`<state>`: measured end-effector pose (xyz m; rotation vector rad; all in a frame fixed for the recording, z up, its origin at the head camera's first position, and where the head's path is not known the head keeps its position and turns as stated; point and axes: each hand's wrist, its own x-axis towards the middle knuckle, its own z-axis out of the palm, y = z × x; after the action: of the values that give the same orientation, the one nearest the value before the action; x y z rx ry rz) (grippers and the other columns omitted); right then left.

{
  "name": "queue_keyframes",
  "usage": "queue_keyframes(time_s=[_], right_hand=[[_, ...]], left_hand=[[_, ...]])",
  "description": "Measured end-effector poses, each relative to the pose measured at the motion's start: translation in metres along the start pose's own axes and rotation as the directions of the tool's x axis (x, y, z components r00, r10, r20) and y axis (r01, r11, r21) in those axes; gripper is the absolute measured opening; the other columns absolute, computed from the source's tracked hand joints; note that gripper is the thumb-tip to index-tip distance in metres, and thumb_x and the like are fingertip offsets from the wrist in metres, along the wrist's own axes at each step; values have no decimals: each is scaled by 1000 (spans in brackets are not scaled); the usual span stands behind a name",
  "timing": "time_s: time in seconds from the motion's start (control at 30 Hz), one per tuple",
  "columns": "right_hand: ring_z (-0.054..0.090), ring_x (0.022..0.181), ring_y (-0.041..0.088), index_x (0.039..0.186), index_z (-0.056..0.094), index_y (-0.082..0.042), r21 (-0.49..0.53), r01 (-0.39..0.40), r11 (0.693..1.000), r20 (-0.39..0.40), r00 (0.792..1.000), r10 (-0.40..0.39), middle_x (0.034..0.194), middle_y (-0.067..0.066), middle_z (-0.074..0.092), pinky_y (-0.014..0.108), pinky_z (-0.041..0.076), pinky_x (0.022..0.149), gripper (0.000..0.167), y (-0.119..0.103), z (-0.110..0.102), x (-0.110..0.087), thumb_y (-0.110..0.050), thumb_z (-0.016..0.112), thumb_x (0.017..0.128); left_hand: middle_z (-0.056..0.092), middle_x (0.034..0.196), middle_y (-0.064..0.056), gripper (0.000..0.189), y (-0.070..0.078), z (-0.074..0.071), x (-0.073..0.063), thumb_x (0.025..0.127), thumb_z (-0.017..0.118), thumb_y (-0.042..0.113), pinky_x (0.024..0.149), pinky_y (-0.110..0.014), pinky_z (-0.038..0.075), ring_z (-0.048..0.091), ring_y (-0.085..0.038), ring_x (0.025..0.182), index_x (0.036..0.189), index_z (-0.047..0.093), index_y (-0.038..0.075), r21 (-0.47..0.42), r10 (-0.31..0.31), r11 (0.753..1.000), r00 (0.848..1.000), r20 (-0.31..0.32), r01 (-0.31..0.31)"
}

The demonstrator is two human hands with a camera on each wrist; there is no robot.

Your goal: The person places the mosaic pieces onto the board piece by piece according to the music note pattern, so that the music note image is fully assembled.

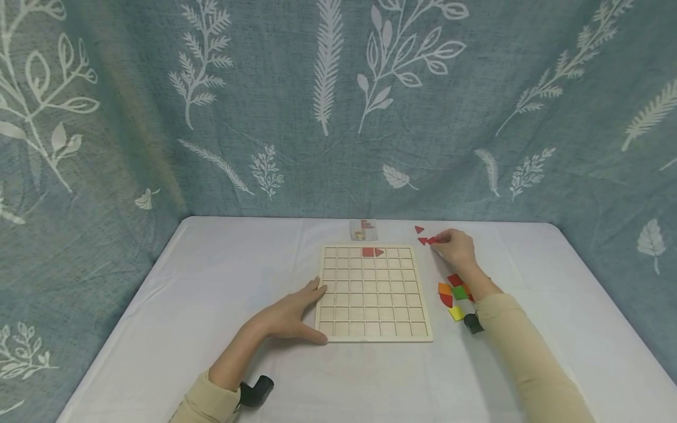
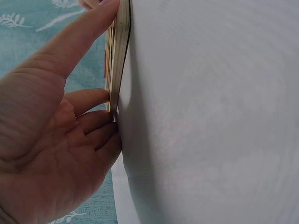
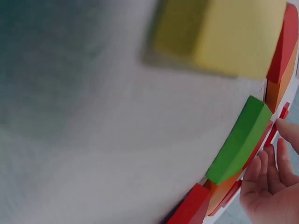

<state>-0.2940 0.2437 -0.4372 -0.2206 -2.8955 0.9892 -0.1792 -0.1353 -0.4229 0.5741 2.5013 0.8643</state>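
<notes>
A pale wooden grid board (image 1: 365, 294) lies on the white table. A red square (image 1: 367, 252) and a red triangle beside it sit in its far row. My left hand (image 1: 293, 311) rests against the board's left side, thumb at the near corner and fingertips along the edge. In the left wrist view, those fingers (image 2: 96, 100) touch the board's side and stay extended. Beyond the board's far right corner, my right hand (image 1: 456, 247) pinches a small red piece (image 1: 432, 240) between thumb and fingertips. Two red triangles (image 1: 419, 230) lie close by.
Under the right forearm is a group of coloured pieces, including a green one (image 1: 460, 292), a yellow one (image 1: 456, 314) and an orange one (image 1: 444, 288). A clear small box (image 1: 363, 230) with pieces inside stands behind the board. A patterned teal curtain (image 1: 296, 106) surrounds the table.
</notes>
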Motion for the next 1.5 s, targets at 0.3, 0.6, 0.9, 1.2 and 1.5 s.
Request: queue_keyframes(time_s=[0.3, 0.6, 0.9, 1.2, 1.5], right_hand=[[59, 97, 33, 110, 67, 2, 117, -35, 993, 30, 999, 31, 110, 21, 66, 42, 52, 81, 30, -9, 3, -6, -20, 70, 89], [59, 99, 28, 107, 68, -5, 236, -28, 971, 156, 988, -10, 108, 13, 66, 40, 51, 82, 33, -32, 20, -17, -29, 76, 85], [62, 92, 22, 98, 72, -9, 219, 141, 965, 247, 949, -195, 97, 5, 70, 38, 51, 82, 24, -65, 43, -32, -26, 79, 83], [64, 92, 19, 96, 73, -9, 247, 265, 932, 324, 884, -337, 94, 1, 70, 38, 53, 83, 12, -79, 52, -40, -13, 74, 86], [64, 99, 23, 100, 76, -8, 237, 344, 908, 311, 859, -407, 102, 4, 71, 42, 52, 89, 14, -77, 56, -40, -8, 71, 87]], left_hand=[[16, 161, -15, 107, -1, 1, 0, 68, 87, 44, 116, -51, 21, 17, -33, 147, 152, 32, 4, 7, -2, 1000, 1000, 0, 2], [15, 161, -15, 108, -4, 1, 1, 69, 86, 45, 116, -50, 21, 16, -32, 147, 152, 31, 5, 14, -3, 1000, 1000, 1, 3], [16, 161, -16, 108, -4, 1, 1, 68, 87, 43, 116, -51, 22, 17, -32, 147, 152, 32, 3, 6, 9, 1000, 1000, -8, -9], [16, 161, -16, 107, -1, 2, 1, 68, 88, 41, 116, -51, 21, 16, -32, 147, 151, 32, 3, -10, 3, 1000, 1000, -7, -3], [15, 161, -16, 108, -3, 5, 2, 67, 88, 41, 117, -50, 21, 16, -32, 147, 152, 32, 3, -8, 7, 1000, 1000, -8, -7]])
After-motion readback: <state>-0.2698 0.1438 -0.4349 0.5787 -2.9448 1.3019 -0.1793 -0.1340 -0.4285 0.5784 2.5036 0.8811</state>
